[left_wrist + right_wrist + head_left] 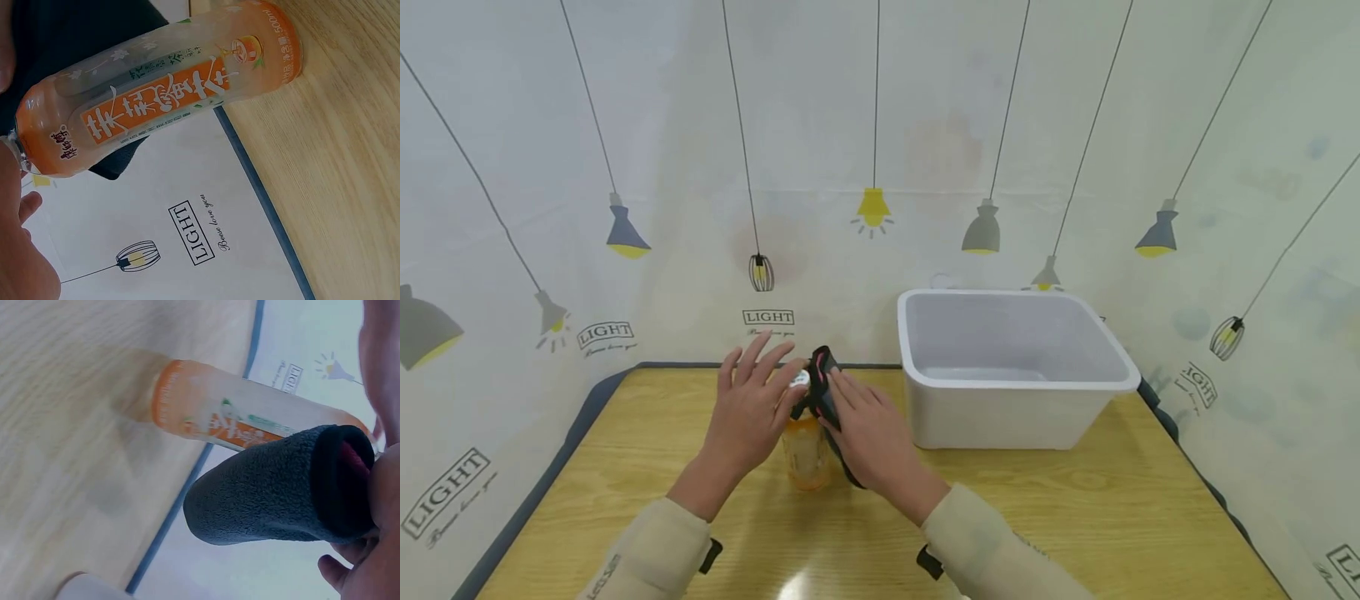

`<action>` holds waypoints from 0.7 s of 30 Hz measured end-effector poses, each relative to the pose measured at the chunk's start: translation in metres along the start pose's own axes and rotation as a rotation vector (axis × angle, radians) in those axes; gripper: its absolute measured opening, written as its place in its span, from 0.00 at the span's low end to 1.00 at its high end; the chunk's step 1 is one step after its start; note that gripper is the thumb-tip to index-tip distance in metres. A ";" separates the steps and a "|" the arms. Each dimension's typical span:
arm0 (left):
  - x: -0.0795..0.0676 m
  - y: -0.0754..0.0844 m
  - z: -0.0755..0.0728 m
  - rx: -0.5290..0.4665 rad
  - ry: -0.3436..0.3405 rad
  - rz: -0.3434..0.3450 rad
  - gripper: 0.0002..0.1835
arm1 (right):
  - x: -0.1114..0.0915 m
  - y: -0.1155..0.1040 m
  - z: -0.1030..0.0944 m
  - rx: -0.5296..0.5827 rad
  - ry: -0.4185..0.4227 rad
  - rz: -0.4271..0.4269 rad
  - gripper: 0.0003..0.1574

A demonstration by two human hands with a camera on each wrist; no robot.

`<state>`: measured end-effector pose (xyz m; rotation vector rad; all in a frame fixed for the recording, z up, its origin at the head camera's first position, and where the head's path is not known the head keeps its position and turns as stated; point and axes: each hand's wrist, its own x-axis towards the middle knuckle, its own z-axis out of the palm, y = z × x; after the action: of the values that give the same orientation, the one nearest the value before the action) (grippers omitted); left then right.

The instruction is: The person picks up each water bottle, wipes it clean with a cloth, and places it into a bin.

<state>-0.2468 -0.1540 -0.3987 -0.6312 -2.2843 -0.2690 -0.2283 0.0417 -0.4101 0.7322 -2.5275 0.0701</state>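
Observation:
An orange-labelled plastic drink bottle [807, 458] with a white cap [801, 378] is upright over the table, left of centre. Around its capped top, my left hand [743, 412] pinches with thumb and forefinger, the other fingers spread upward. My right hand [877, 433] grips a dark grey fleecy sleeve-like pouch [256, 487] with black trim and pink inside its mouth. Close beside the bottle's right side, the pouch hangs at a slant. Most of the label [156, 97] faces the left wrist camera. Whether the bottle's base touches the table cannot be told.
A large white bin [1000, 417] stands at the back right of the wooden table [1075, 525]. Behind it hangs a pale cloth [820, 125] printed with lamps, and its dark blue border runs along the table's edges.

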 end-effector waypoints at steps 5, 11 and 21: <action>0.000 0.000 0.000 0.005 0.005 0.000 0.34 | 0.005 -0.002 -0.008 -0.006 -0.031 -0.007 0.37; 0.000 0.001 0.000 -0.002 0.022 0.005 0.33 | 0.005 -0.006 -0.013 -0.044 -0.073 0.010 0.38; 0.000 0.000 0.001 -0.037 0.013 -0.011 0.30 | -0.003 -0.006 -0.003 -0.119 -0.077 0.011 0.39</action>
<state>-0.2472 -0.1538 -0.3998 -0.6340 -2.2759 -0.3198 -0.2217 0.0382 -0.4091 0.6853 -2.5829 -0.1061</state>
